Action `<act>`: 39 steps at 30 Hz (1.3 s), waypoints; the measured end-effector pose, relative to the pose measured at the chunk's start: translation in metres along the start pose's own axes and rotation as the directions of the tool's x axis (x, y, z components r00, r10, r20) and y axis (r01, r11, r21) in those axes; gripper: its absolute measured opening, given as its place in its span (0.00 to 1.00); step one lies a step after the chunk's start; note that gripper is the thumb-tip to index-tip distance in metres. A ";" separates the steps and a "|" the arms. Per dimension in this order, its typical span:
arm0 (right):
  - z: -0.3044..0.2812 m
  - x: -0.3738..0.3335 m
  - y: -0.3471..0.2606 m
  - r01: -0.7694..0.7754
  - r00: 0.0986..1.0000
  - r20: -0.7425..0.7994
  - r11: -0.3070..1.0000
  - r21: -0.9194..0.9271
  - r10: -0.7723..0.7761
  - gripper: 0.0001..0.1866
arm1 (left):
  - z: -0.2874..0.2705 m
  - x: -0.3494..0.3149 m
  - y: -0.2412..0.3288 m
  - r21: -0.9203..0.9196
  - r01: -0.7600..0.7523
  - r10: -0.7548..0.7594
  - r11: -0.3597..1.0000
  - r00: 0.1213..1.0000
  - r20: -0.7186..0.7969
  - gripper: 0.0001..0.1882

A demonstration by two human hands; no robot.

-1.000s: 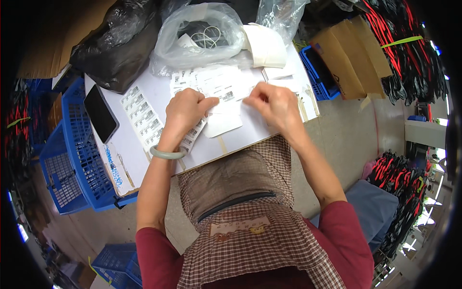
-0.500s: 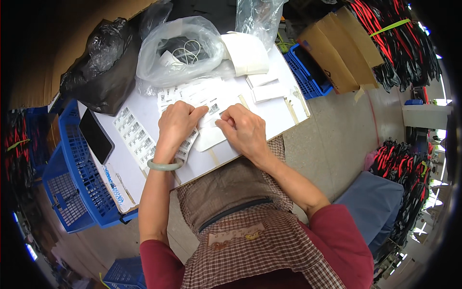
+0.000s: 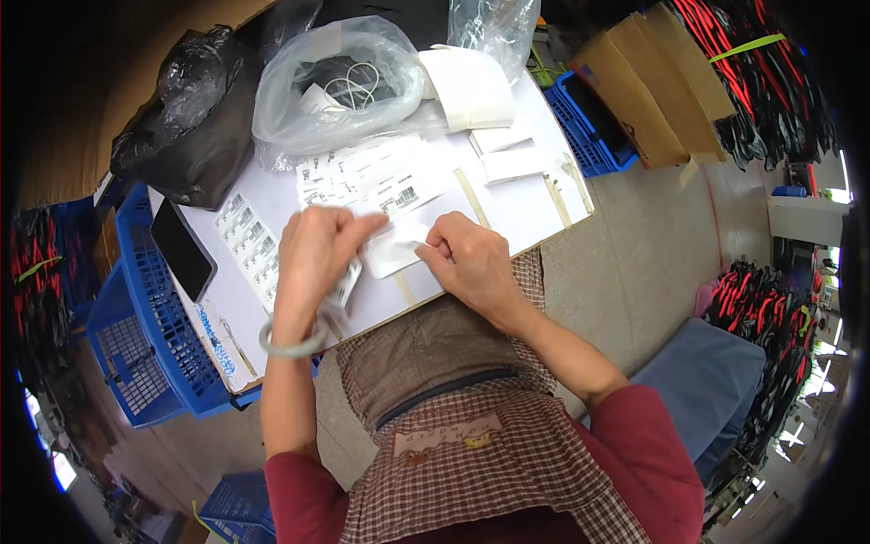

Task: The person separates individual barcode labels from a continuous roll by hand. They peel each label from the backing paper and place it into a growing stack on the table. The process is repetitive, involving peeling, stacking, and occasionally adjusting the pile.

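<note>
A blank white card (image 3: 391, 254) with rounded corners lies near the table's front edge, between my hands. The curled fingers and thumb of my right hand (image 3: 476, 263) pinch at its right side. My left hand (image 3: 313, 258), a pale bangle at its wrist, is closed on a small sheet of barcode labels (image 3: 344, 288); most of that sheet is hidden under the hand. Its thumb sticks out toward the card. Just beyond are several white cards with barcode labels (image 3: 367, 177), spread over one another. A longer label sheet (image 3: 246, 238) lies left of my left hand.
At the table's back stand an open clear plastic bag (image 3: 272, 118) with a white cord inside and a black plastic bag (image 3: 195, 150). White card stacks (image 3: 512, 165) lie at right. A dark phone (image 3: 181, 249) is at left, beside a blue basket (image 3: 163, 317). A cardboard box (image 3: 648, 86) stands right.
My left hand has drawn back to the left with the small label sheet, away from the card. My right hand has shifted slightly down and right. The view has shifted slightly.
</note>
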State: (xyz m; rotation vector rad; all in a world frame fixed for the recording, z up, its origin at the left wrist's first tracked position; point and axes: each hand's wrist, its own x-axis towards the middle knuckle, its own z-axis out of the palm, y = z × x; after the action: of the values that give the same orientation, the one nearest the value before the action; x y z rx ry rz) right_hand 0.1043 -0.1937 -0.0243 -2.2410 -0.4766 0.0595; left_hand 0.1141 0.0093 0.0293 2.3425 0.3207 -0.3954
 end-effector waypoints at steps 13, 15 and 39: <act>-0.039 0.051 0.007 0.172 0.932 -0.246 0.923 -0.345 -0.265 0.06 | 0.051 -0.037 -0.022 0.101 -0.096 0.110 0.990 0.984 -0.137 0.22; -0.048 0.070 0.020 0.239 0.938 -0.092 0.815 -0.528 -0.335 0.11 | 0.052 -0.037 -0.022 0.066 -0.073 0.081 0.995 0.989 -0.125 0.22; -0.058 0.091 0.029 0.234 0.972 0.059 0.936 -0.263 -0.227 0.09 | 0.053 -0.036 -0.023 -0.002 -0.013 0.013 1.000 0.996 -0.091 0.22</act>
State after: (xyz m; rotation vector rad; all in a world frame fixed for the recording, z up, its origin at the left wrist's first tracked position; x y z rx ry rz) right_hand 0.2090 -0.2204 0.0027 -2.4332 -0.8018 -0.1026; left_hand 0.0635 -0.0153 -0.0081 2.3632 0.3484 -0.2823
